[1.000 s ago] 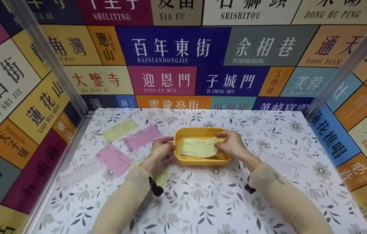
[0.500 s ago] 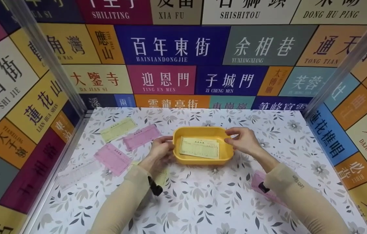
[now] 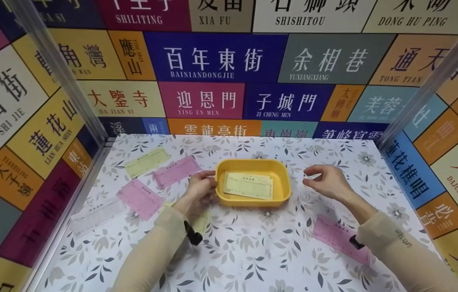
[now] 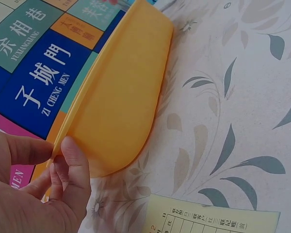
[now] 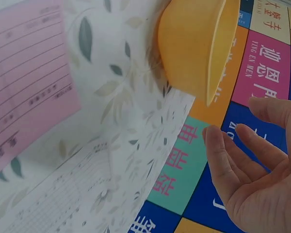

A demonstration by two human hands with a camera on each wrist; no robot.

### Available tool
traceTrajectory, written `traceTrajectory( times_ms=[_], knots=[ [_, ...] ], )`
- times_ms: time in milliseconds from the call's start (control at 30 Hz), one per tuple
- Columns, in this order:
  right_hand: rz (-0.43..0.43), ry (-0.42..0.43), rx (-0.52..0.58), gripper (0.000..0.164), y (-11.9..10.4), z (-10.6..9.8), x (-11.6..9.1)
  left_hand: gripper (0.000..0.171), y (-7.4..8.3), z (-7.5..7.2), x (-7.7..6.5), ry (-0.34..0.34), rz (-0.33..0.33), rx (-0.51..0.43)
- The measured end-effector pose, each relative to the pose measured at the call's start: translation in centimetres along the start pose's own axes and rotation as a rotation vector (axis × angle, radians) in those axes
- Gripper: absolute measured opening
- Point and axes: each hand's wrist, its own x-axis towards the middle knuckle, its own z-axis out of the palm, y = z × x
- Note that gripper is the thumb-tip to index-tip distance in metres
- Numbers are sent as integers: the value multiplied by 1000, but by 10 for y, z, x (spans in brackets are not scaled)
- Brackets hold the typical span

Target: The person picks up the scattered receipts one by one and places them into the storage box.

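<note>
Has drawn the right hand (image 3: 328, 182) away from the right rim of the yellow box (image 3: 253, 202) since half a second ago, baring more of the near pink slip (image 3: 338, 237); has let go of the cream slip (image 3: 248, 185) pinched over the box a second ago.

Going left to right across the floral counter (image 3: 261, 251), shows first a white slip (image 3: 97, 215), then a yellow-green slip (image 3: 146, 162) at the back and two pink slips (image 3: 140, 198) close by. Next, past the left arm (image 3: 152, 251), shows part of a yellow slip (image 3: 200, 222).

Grips the box's left rim between thumb and fingers with the left hand (image 3: 200, 188), in much the same place as before. Has the cream slip lying inside, seemingly atop another. To the right, hangs the right hand in the air, released, thumb and fingertips apart, near the box without touching. Past that, shows the near pink slip and, in the right wrist view, a lined white sheet (image 5: 63, 189).

Seems to be between placements, with the cream slip just laid in the box. Probably calls next for reaching to a loose slip with the right hand, pinching up an edge, and steadying the box with the left.
</note>
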Motion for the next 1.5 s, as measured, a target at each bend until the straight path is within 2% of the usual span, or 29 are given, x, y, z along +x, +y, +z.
traceTrajectory(
  times_ms=[133, 367, 500, 667, 867, 1033, 1133, 1367, 1500],
  knots=[
    [6, 6, -48, 42, 10, -8, -9, 66, -1, 0, 0, -11, 5, -8],
    [23, 42, -95, 42, 36, -21, -26, 62, -1, 0, 0, 10, 7, 75],
    [37, 38, -103, 44, 54, -26, -36, 61, 0, 0, -1, 12, -8, 53],
    [104, 23, -120, 48, 81, -35, -50, 61, 1, 0, 0, 3, -17, 16],
    [148, 7, -150, 53, 115, -46, -65, 61, 0, 1, 1, 18, -19, 33],
    [238, -35, -127, 60, 137, -53, -77, 61, 1, 1, 0, 36, -38, 51],
    [281, -39, -121, 61, 147, -56, -80, 61, 0, 1, 1, 40, -31, 48],
    [363, -43, -52, 70, 159, -54, -85, 64, -2, 1, 3, -5, 20, -10],
    [399, -35, -47, 73, 164, -51, -88, 64, -1, -1, 2, -1, 15, 9]
  ],
)
